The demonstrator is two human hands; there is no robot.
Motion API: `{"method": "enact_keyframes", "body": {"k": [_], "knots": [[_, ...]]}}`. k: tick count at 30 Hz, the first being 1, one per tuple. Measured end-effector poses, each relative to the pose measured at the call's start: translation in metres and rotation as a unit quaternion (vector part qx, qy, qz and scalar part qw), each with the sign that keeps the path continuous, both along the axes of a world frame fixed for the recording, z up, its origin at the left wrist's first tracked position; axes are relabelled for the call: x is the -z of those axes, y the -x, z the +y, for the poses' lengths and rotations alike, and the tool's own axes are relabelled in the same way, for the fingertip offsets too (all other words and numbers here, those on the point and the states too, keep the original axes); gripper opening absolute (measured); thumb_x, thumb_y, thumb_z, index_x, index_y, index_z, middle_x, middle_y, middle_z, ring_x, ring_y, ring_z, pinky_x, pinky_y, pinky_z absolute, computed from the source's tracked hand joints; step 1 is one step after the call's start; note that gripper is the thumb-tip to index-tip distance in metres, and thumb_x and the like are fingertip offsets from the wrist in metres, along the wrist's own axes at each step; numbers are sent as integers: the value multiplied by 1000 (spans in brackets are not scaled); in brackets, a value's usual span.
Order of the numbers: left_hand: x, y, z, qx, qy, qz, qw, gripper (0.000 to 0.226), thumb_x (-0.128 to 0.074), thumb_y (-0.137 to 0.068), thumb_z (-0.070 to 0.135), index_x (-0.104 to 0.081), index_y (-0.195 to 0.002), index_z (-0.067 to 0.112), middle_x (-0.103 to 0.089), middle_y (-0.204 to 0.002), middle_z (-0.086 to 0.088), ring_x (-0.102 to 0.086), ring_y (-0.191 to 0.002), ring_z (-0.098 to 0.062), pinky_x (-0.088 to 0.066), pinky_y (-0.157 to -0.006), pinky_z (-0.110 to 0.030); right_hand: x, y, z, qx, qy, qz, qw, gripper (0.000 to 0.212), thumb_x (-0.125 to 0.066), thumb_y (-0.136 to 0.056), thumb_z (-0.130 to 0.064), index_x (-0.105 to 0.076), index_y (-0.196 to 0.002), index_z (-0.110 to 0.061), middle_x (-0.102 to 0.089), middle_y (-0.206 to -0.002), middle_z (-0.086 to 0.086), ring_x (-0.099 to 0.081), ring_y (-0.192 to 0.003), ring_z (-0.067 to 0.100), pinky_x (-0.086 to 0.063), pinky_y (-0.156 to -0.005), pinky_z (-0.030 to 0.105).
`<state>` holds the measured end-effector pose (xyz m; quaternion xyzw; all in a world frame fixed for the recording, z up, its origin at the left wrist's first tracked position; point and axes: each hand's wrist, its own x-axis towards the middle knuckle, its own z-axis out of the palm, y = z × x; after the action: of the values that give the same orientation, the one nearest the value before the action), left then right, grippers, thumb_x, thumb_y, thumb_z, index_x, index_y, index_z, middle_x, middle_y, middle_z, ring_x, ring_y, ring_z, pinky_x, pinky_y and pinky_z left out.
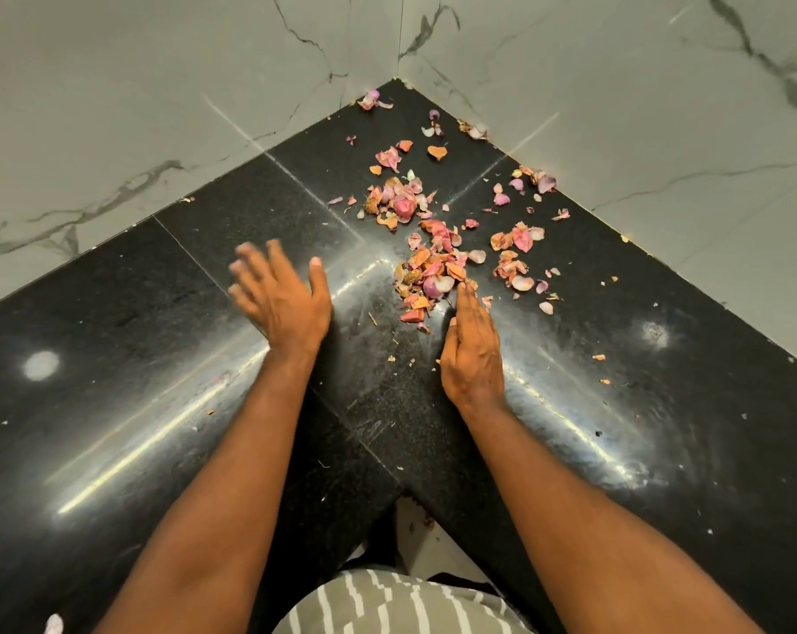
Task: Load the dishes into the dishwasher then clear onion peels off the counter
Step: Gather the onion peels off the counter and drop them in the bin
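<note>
Both hands flat (right point(472, 350) at peels point(433, 272))

My black stone worktop point(158, 359) fills the lower frame and narrows into a corner at upper centre. Pink and orange onion peels point(433, 267) lie scattered on it from that corner down to mid-frame, thickest at centre, with small flecks at right.

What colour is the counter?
Black, glossy with fine speckles, in the head view: counter.
</note>
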<state>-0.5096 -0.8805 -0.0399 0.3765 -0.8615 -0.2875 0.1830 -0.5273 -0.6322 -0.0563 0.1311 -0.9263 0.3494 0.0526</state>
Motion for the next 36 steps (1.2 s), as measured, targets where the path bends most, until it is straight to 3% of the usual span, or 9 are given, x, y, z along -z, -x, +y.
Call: {"method": "enact_keyframes", "body": {"k": [2,4,8,11,15,18,22,28,36], "knots": [[5,2,-7,-41,-8,-156,987,96,-28,-98,71,-13,-162,1,4,-166,-35,8,-155,-51,6,-124,-61,2,1,0,-1,-5,-2,1000,55,-36,-109,-20,-30,-163,-13,-35,-167,6,-30,-155,18,-23,-128,40],[3,4,2,82,1,-157,984,88,-21,-102,70,-19,-161,5,-4,-166,-34,3,-155,-51,4,-125,-62,3,1,0,1,-11,-3,1000,55,-36,-109,-21,-30,-163,-13,-34,-167,6,-29,-155,18,-23,-128,41],[-18,8,38,270,-221,118,930,51,-37,-110,50,-59,-141,17,-62,-141,-10,-60,-131,-22,-51,-109,-50,0,-1,-1,3,-3,-5,1000,56,-34,-109,-22,-28,-164,-14,-31,-169,5,-27,-156,17,-22,-129,40],[-29,10,41,206,-228,249,918,37,-41,-112,31,-67,-130,10,-71,-123,1,-68,-110,-3,-58,-98,-33,-2,-1,0,7,6,-4,1000,55,-34,-109,-21,-28,-164,-13,-30,-169,5,-25,-157,17,-20,-129,39],[-7,17,9,51,-41,-17,998,70,-29,-107,56,-34,-159,9,-28,-166,-20,-22,-156,-32,-15,-128,-47,1,1,-1,4,-5,-9,1000,55,-35,-109,-22,-29,-163,-13,-31,-169,5,-26,-156,16,-22,-129,40],[2,14,16,213,-5,-90,973,80,-13,-105,67,-39,-151,7,-36,-157,-26,-29,-148,-43,-22,-123,-62,3,2,-4,1,-21,-12,1000,55,-35,-110,-25,-28,-164,-15,-30,-169,3,-26,-156,15,-23,-128,41],[-21,13,46,378,-300,34,875,60,-26,-110,56,-55,-147,20,-58,-148,-4,-52,-140,-16,-40,-119,-42,2,1,-3,-2,-19,-16,1000,54,-36,-111,-25,-28,-164,-15,-29,-170,3,-24,-157,14,-23,-129,42],[-12,27,12,165,-303,213,914,49,-33,-112,39,-64,-128,4,-71,-123,-13,-71,-113,-19,-58,-100,-42,-4,-4,0,-38,-45,-7,998,58,-36,-112,-31,-20,-166,-21,-20,-172,2,-14,-159,13,-17,-130,42],[-8,41,-8,24,-471,296,830,75,-21,-110,55,-66,-107,-4,-75,-101,-26,-74,-97,-43,-62,-87,-50,-6,-40,-65,-355,-229,17,906,60,-27,-111,-45,-18,-166,-23,-9,-174,3,-3,-161,17,-4,-131,40]]}}
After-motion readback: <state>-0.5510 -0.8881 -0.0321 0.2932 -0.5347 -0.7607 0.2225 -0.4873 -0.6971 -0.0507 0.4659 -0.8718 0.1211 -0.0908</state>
